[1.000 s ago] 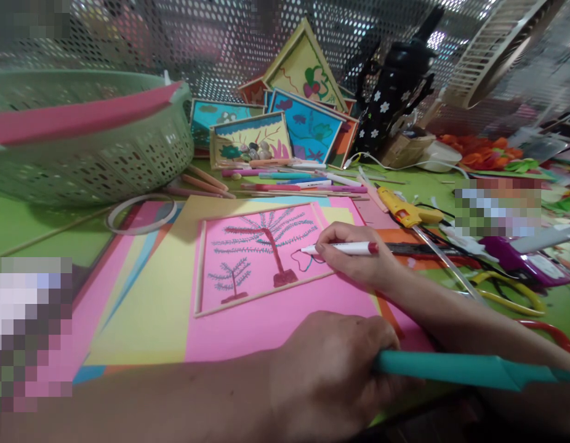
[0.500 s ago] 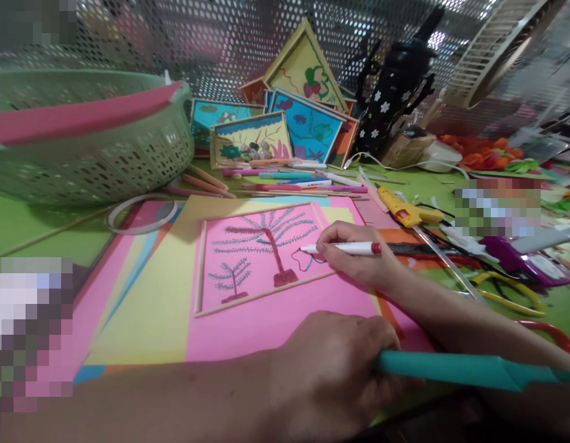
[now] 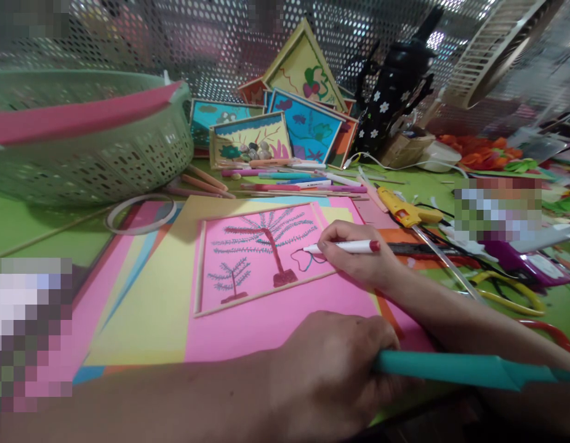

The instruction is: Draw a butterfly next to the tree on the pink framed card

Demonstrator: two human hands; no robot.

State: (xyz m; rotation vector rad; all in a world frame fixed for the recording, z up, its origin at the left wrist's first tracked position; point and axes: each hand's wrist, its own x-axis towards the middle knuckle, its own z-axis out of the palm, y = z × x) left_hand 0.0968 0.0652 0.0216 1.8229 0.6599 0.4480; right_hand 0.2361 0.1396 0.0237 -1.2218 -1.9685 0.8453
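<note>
Tabletop of flat bright green (image 3: pixel 17 221) spreads before you, with a broad pale-green perforated plastic basket (image 3: pixel 91 163) standing at its far left. Nearer you lies an overlapping stack of pink, yellow and blue paper sheets (image 3: pixel 146 295); a dragging arm could slide it and carry along the pink drawing edged with thin pale wooden strips (image 3: pixel 261 264), which lies on top. Your left hand (image 3: pixel 331 357) is just on your side of the drawing, knuckles up, while your right hand (image 3: pixel 361 267) overlaps the drawing's right edge, where its weight could nudge a loose strip or smear damp ink. Your left fingers curl around a thick teal marker (image 3: pixel 451 368); the fingertips are hidden, so I cannot tell how hard they press. Its tapered end points across your right forearm, and if uncapped could streak it. Your right thumb and fingers pinch a slim white marker with a dark red end (image 3: pixel 359 247), its tip at a thin curving outline (image 3: pixel 306 269); a bumped elbow could send that line astray.
</note>
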